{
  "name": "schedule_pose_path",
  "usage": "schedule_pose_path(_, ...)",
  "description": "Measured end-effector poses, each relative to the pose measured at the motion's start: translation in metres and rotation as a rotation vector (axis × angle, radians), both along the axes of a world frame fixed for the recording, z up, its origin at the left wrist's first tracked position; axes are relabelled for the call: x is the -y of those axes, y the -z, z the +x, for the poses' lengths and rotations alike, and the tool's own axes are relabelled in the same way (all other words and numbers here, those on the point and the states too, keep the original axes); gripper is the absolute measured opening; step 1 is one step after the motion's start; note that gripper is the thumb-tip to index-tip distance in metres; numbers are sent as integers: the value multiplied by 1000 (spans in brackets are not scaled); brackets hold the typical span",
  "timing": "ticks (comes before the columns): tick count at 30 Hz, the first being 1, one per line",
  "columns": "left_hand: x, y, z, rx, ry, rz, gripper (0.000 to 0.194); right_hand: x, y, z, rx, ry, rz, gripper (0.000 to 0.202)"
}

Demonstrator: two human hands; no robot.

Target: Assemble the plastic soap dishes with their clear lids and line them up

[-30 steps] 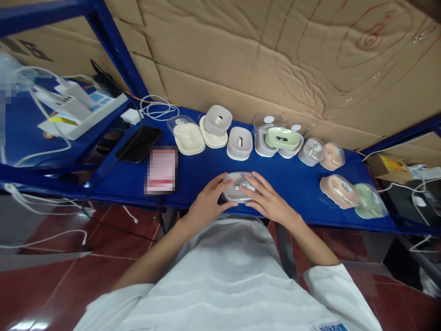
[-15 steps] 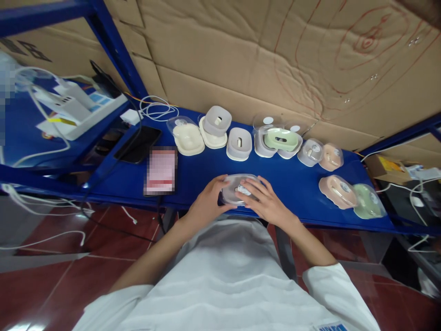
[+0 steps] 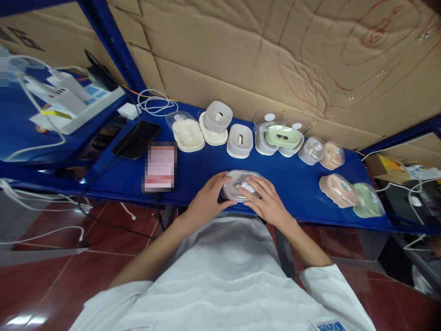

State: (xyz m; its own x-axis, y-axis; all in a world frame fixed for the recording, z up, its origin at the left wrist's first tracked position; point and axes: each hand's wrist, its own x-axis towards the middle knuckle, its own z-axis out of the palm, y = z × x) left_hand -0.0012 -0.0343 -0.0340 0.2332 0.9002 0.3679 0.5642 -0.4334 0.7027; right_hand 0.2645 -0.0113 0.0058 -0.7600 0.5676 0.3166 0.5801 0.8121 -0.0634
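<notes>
Close to the front edge of the blue table (image 3: 203,165) sits a pale grey plastic box (image 3: 235,177) under a clear lid with a round white label. My left hand (image 3: 208,195) grips its left end, thumb and fingers curved around the side. From the right, my right hand (image 3: 267,198) lies over the lid and wraps the right end, its fingers partly covering the label. Behind it stand an open grey box (image 3: 240,138), and a second grey box (image 3: 218,115) resting on a cream piece (image 3: 214,137).
Farther right are a green tray (image 3: 283,137) on grey boxes, a lidded grey box (image 3: 312,151), pink boxes (image 3: 336,191) and a green one (image 3: 368,200). At left lie a cream box (image 3: 188,136), a blurred-out screen (image 3: 160,166), a black phone (image 3: 136,139) and coiled cable (image 3: 156,103).
The view has shifted slightly. Both hands stay on the lidded grey box, in nearly the same grip, and the lid appears a little more level.
</notes>
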Motion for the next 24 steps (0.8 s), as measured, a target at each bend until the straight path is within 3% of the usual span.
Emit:
schedule_pose_path(6,1,-3,1,4,1,7,70,-8,2,5,-143,33,-110,74)
schedule_pose_path(10,4,-9,0,13,19,-41,73,-18,-17,35,-216,112,-100,79)
schedule_pose_path(13,6,-15,1,-8,0,-51,66,-35,-49,93,-277,411,59,72)
schedule_pose_path(16,6,-18,3,-63,-7,-25,55,-71,-83,178,-232,848,281,73)
schedule_pose_path(18,6,-19,4,-93,-12,-6,47,-101,-98,234,-175,1186,309,73)
schedule_pose_path(19,6,-19,4,-103,-15,4,44,-114,-102,257,-148,1338,287,72)
schedule_pose_path(21,6,-17,5,-116,-18,31,39,-136,-101,289,-33,1491,187,60)
schedule_pose_path(24,6,-14,5,-148,-18,73,32,-153,-88,304,83,1515,104,47)
